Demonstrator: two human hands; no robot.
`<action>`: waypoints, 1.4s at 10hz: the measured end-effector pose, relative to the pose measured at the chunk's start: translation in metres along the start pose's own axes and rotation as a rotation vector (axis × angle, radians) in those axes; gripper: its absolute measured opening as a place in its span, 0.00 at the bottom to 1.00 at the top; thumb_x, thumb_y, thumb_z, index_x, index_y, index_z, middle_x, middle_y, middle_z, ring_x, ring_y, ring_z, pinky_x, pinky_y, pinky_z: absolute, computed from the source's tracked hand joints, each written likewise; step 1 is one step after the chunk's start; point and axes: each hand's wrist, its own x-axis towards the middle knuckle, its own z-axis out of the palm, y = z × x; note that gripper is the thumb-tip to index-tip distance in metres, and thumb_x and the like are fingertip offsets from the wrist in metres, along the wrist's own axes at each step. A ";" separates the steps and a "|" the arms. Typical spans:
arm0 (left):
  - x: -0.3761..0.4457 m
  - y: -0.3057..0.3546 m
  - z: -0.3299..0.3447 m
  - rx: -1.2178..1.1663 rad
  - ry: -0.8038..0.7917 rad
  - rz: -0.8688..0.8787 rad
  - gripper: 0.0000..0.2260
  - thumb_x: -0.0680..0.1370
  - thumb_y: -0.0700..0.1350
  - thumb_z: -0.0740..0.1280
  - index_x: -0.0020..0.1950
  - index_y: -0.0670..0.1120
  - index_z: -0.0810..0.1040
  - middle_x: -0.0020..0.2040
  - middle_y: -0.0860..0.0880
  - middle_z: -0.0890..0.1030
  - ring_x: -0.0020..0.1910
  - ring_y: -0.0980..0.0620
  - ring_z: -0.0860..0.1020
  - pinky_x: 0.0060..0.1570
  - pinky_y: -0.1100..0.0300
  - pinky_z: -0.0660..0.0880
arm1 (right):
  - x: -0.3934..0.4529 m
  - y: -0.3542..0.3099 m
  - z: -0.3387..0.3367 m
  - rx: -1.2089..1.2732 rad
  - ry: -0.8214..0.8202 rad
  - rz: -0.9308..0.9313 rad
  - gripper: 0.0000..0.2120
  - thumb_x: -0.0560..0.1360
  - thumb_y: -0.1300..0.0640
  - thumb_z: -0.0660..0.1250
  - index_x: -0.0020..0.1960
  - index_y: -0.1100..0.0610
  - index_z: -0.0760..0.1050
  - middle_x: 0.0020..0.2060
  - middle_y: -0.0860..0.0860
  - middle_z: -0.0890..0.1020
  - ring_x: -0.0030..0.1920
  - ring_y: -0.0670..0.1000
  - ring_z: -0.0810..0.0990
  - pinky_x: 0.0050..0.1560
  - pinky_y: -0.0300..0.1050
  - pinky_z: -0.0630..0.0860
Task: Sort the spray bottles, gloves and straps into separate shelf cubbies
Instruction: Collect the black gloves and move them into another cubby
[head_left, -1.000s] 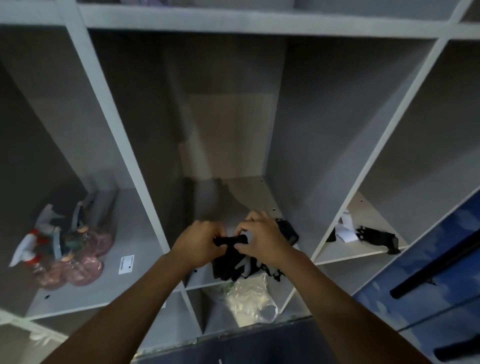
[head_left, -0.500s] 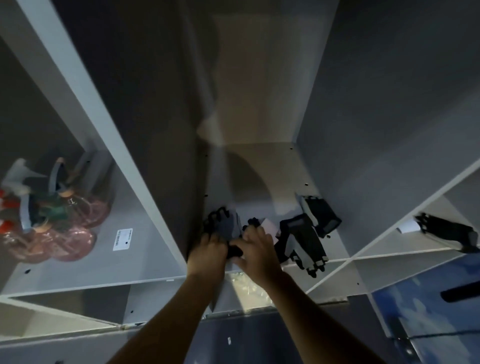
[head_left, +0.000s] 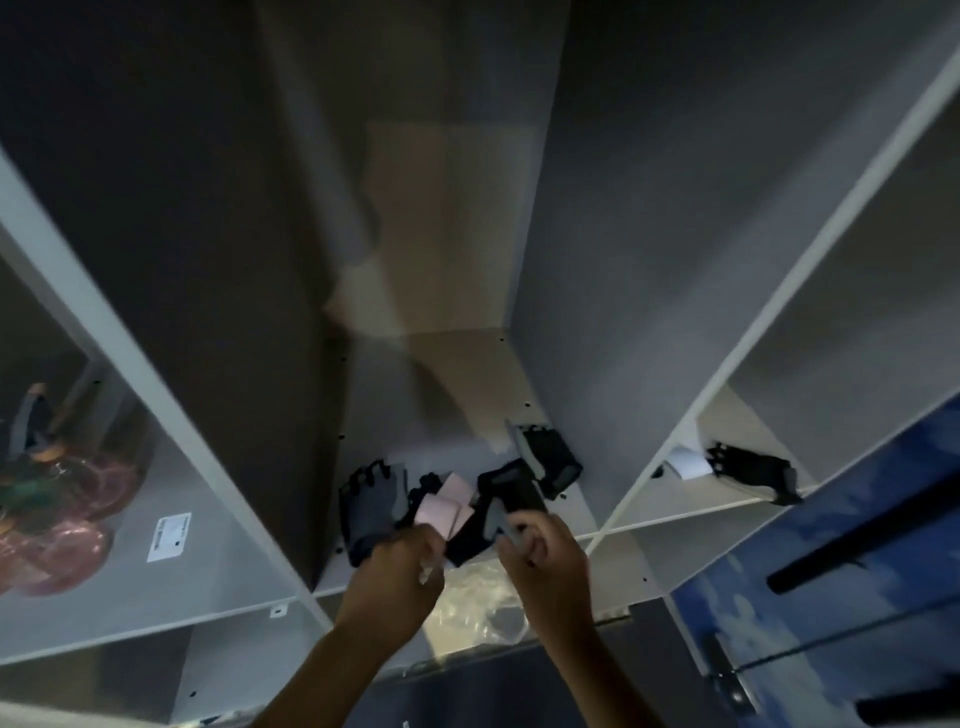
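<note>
Several black-and-grey gloves lie at the front of the middle cubby (head_left: 467, 374): a left glove (head_left: 369, 504), a middle glove (head_left: 506, 491) and a right glove (head_left: 550, 460), with pink cards (head_left: 441, 506) between them. My left hand (head_left: 400, 571) is curled on the left glove's near edge. My right hand (head_left: 545, 561) pinches the grey cuff of the middle glove. Pink spray bottles (head_left: 52, 509) stand in the left cubby. A black item with a white tag (head_left: 748, 470) lies in the right cubby; I cannot tell whether it is a glove or a strap.
A crumpled clear plastic bag (head_left: 483, 597) sits in the cubby below my hands. A white sticker (head_left: 169, 538) is on the left cubby floor. A blue surface (head_left: 831, 571) with black bars lies at the lower right, next to the shelf.
The gloves that my hands held together now lie spread on the middle cubby floor. My hands have drawn apart, and the view has moved closer to the cubby.
</note>
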 end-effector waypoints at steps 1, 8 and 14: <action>-0.017 0.040 0.011 -0.221 -0.113 -0.005 0.10 0.76 0.43 0.68 0.43 0.58 0.76 0.38 0.56 0.80 0.37 0.61 0.78 0.40 0.74 0.71 | -0.020 -0.002 -0.066 0.150 0.089 0.210 0.02 0.70 0.52 0.72 0.42 0.47 0.81 0.32 0.45 0.81 0.34 0.43 0.78 0.40 0.37 0.75; -0.060 0.080 0.035 -0.428 0.098 -0.285 0.09 0.77 0.41 0.69 0.39 0.51 0.83 0.36 0.53 0.85 0.37 0.61 0.81 0.36 0.74 0.71 | -0.037 0.022 -0.124 0.090 -0.136 0.267 0.07 0.70 0.63 0.76 0.41 0.52 0.80 0.30 0.54 0.78 0.30 0.42 0.75 0.34 0.35 0.72; 0.016 0.165 0.095 -0.505 -0.472 -0.102 0.10 0.77 0.54 0.68 0.53 0.50 0.81 0.47 0.50 0.86 0.52 0.42 0.82 0.45 0.65 0.79 | 0.096 0.154 -0.270 -0.292 0.211 0.418 0.12 0.74 0.51 0.72 0.56 0.50 0.77 0.45 0.49 0.83 0.45 0.50 0.82 0.47 0.47 0.79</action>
